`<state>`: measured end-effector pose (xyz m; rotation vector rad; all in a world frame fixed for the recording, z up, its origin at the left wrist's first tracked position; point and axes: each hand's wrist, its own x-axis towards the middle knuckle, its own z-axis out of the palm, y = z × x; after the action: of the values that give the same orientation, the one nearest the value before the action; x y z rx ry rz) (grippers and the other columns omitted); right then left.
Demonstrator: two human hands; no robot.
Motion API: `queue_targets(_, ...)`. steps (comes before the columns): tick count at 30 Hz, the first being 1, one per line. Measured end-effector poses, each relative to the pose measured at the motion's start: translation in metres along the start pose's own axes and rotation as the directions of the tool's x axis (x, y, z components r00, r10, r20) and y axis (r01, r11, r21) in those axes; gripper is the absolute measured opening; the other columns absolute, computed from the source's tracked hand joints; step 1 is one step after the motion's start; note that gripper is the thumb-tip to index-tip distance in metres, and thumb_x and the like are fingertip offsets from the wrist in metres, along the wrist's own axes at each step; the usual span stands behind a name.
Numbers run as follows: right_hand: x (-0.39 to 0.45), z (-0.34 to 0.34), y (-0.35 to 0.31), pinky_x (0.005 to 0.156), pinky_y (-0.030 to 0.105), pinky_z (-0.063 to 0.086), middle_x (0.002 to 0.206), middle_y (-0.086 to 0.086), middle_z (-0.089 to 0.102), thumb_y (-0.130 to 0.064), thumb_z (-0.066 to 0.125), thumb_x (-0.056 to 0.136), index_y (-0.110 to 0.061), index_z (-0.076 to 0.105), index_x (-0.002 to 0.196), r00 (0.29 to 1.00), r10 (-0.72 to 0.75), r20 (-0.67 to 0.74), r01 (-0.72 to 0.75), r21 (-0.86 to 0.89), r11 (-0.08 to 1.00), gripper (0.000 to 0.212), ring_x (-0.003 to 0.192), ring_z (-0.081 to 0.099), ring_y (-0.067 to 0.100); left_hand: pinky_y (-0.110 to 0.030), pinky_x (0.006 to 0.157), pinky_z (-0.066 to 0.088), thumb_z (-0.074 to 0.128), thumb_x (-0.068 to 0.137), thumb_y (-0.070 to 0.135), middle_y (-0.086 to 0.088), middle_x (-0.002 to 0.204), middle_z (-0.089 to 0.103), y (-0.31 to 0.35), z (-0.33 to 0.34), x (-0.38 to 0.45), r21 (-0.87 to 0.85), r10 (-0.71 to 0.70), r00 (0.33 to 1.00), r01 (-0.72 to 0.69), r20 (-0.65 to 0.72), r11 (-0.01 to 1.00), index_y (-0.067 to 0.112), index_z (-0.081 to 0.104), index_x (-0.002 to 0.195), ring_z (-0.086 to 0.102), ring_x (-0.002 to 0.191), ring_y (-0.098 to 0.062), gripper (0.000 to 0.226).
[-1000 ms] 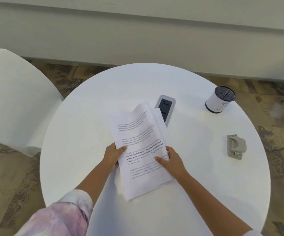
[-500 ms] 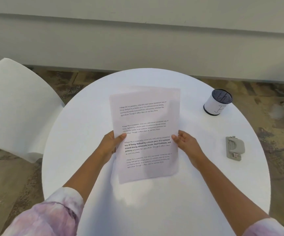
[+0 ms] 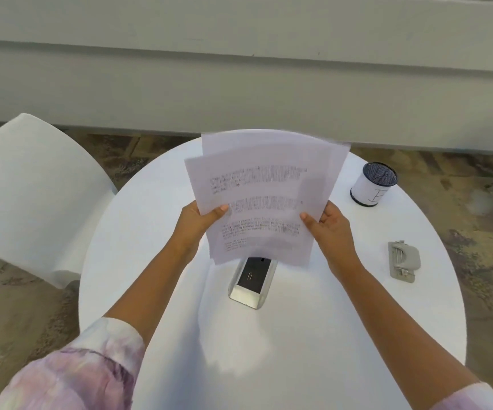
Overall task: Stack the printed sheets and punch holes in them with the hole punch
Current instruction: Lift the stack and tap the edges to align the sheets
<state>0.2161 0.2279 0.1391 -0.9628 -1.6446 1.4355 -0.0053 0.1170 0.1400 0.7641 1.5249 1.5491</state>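
Both hands hold the printed sheets (image 3: pixel 264 193) upright in the air above the round white table (image 3: pixel 298 335). The sheets are fanned, with their top edges uneven and their text blurred. My left hand (image 3: pixel 199 218) grips the left edge and my right hand (image 3: pixel 328 223) grips the right edge. The grey hole punch (image 3: pixel 403 261) lies flat on the table to the right, well apart from my right hand.
A grey power socket panel (image 3: pixel 252 281) is set in the table just below the sheets. A white cup with a dark mesh top (image 3: pixel 374 187) stands at the far right. A white chair (image 3: pixel 29 196) is left of the table. A wall runs behind.
The sheets went from lying on the table to being raised upright in both hands. They now fan apart at the top, and the socket panel under them is uncovered.
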Motion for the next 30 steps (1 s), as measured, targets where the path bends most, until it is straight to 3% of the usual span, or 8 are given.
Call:
queue_targets(3, -0.003, -0.002, -0.004, 0.067, 0.017, 0.056, 0.099, -0.020, 0.066, -0.026, 0.067, 0.082, -0.040, 0.058, 0.099, 1.000, -0.003, 0.007, 0.003, -0.029, 1.000, 0.024, 0.089, 0.067, 0.003, -0.030, 0.075, 0.052, 0.066, 0.080, 0.023, 0.009, 0.100, 0.070, 0.004, 0.000, 0.000, 0.046, 0.014, 1.000, -0.014, 0.007, 0.999, 0.031, 0.063, 0.101, 0.065, 0.092, -0.016, 0.022)
queue_targets(7, -0.001, -0.002, -0.006, 0.074, 0.032, 0.059, 0.096, -0.011, 0.069, -0.023, 0.070, 0.079, -0.033, 0.063, 0.096, 0.999, 0.053, 0.008, -0.053, 0.009, 0.999, 0.021, 0.090, 0.068, 0.015, -0.032, 0.076, 0.053, 0.066, 0.081, 0.023, 0.008, 0.101, 0.069, 0.012, 0.008, 0.000, 0.104, 0.032, 0.999, -0.034, 0.017, 0.994, 0.033, 0.063, 0.098, 0.065, 0.093, -0.018, 0.020)
queue_targets(13, 0.001, -0.001, -0.012, 0.062, 0.019, 0.056, 0.082, -0.019, 0.073, -0.022, 0.070, 0.080, -0.033, 0.064, 0.093, 0.999, 0.037, -0.018, -0.036, 0.053, 0.998, 0.018, 0.078, 0.070, 0.004, -0.024, 0.067, 0.054, 0.062, 0.084, 0.024, 0.013, 0.094, 0.070, 0.019, 0.013, -0.002, 0.127, 0.112, 0.994, -0.109, -0.019, 0.986, 0.035, 0.064, 0.093, 0.068, 0.081, -0.012, 0.014)
queue_targets(19, -0.006, 0.000, -0.008, 0.077, 0.042, 0.058, 0.098, -0.006, 0.070, -0.024, 0.073, 0.075, -0.031, 0.063, 0.098, 0.997, 0.082, 0.012, -0.082, 0.000, 0.997, 0.027, 0.092, 0.068, 0.022, -0.027, 0.071, 0.053, 0.065, 0.082, 0.022, 0.006, 0.099, 0.069, 0.011, 0.012, -0.010, 0.128, 0.067, 0.998, -0.065, -0.012, 0.990, 0.033, 0.063, 0.096, 0.065, 0.088, -0.015, 0.018)
queue_targets(25, -0.005, -0.001, -0.012, 0.076, 0.041, 0.059, 0.086, -0.014, 0.072, -0.023, 0.069, 0.079, -0.035, 0.065, 0.090, 0.997, 0.075, -0.014, -0.075, 0.010, 0.997, 0.017, 0.084, 0.070, 0.015, -0.022, 0.069, 0.054, 0.066, 0.080, 0.021, 0.013, 0.095, 0.070, 0.022, 0.007, -0.007, 0.115, 0.091, 0.996, -0.093, 0.020, 0.989, 0.035, 0.065, 0.092, 0.068, 0.082, -0.007, 0.018)
queue_targets(30, -0.004, 0.000, -0.009, 0.078, 0.039, 0.057, 0.097, -0.010, 0.069, -0.028, 0.073, 0.073, -0.037, 0.062, 0.095, 0.998, 0.067, 0.017, -0.067, 0.008, 0.998, 0.026, 0.093, 0.067, 0.021, -0.032, 0.078, 0.054, 0.063, 0.083, 0.019, 0.006, 0.100, 0.069, 0.014, 0.008, -0.008, 0.114, 0.081, 0.996, -0.083, 0.026, 0.990, 0.030, 0.064, 0.098, 0.065, 0.091, -0.014, 0.019)
